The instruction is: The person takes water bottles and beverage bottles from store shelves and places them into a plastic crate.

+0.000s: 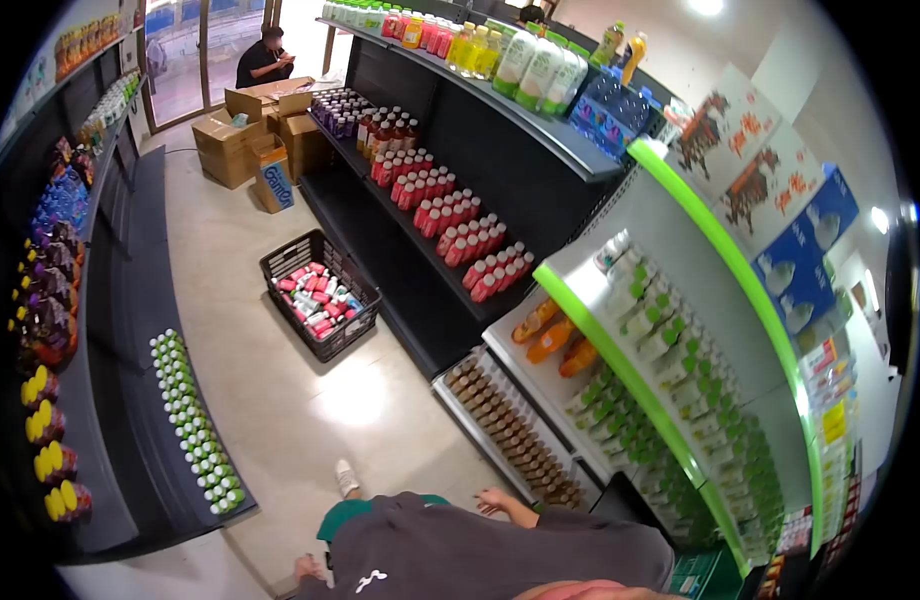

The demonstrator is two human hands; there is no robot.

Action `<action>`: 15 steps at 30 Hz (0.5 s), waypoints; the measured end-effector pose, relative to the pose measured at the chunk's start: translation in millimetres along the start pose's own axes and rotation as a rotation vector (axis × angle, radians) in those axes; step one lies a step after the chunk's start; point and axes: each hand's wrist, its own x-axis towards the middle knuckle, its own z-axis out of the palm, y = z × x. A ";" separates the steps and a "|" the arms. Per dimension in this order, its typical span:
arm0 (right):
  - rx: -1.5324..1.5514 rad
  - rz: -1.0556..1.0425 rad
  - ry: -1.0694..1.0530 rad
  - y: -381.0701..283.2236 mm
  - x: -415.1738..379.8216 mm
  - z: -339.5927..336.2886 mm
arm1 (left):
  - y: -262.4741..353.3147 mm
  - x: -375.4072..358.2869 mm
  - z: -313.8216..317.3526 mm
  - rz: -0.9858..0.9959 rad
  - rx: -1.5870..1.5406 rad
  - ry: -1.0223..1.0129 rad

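Note:
My right hand (495, 501) hangs beside my body with its fingers apart and nothing in it, close to the low shelf of brown-capped bottles (515, 435). Low on my other side is my left hand (308, 569), partly cut off by my dark shirt (420, 550); its fingers are too small and hidden to read. Ahead on the floor, out of reach of both hands, stands a black plastic crate (352, 336) holding a jumble of small pink and white bottles (318, 297).
Black shelving (380, 265) with rows of pink bottles (450, 213) runs along the right. Left shelving carries green-capped bottles (195, 420). Cardboard boxes (225, 145) stand at the back near a seated person (264, 62). A green-edged shelf (620, 370) is close on my right.

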 end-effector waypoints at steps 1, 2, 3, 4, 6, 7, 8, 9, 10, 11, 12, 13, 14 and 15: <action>0.009 -0.039 -0.037 -16.7 15.4 1.0 | 34.0 17.5 4.6 -0.026 0.049 0.141; 0.011 -0.080 -0.050 -40.9 26.2 -1.8 | 67.7 34.3 9.4 -0.058 0.094 0.280; 0.025 -0.113 -0.072 -64.3 29.7 -1.7 | 103.5 45.7 12.0 0.040 0.254 0.293; 0.069 -0.148 -0.040 -90.1 23.6 0.4 | 137.9 62.3 15.7 0.207 0.262 0.280; 0.147 -0.274 0.028 -144.0 13.7 -2.4 | 224.8 95.1 40.2 0.270 0.178 0.290; 0.178 -0.359 0.068 -167.0 8.7 -3.5 | 277.2 110.5 55.8 0.345 0.267 0.188; 0.196 -0.361 0.072 -191.0 2.9 -5.8 | 323.7 115.6 87.2 0.492 0.375 0.226; 0.244 -0.445 0.131 -215.6 -3.8 -8.7 | 374.7 113.3 122.0 0.640 0.491 0.283; 0.293 -0.525 0.193 -236.1 -8.5 -12.7 | 430.5 100.0 160.1 0.780 0.604 0.358; 0.314 -0.521 0.199 -252.4 -8.7 -18.3 | 483.9 84.7 197.5 0.948 0.596 0.217; 0.296 -0.649 0.281 -265.5 -7.3 -22.8 | 525.9 70.1 240.5 1.137 0.555 0.188; 0.274 -0.782 0.366 -285.1 -5.4 -33.3 | 564.7 66.7 283.7 1.480 0.519 0.151; 0.265 -0.804 0.448 -307.9 -15.6 -43.9 | 605.0 47.1 327.6 1.469 0.554 0.039; 0.267 -0.875 0.560 -325.9 -14.4 -52.6 | 631.2 -14.9 368.7 1.603 0.520 -0.003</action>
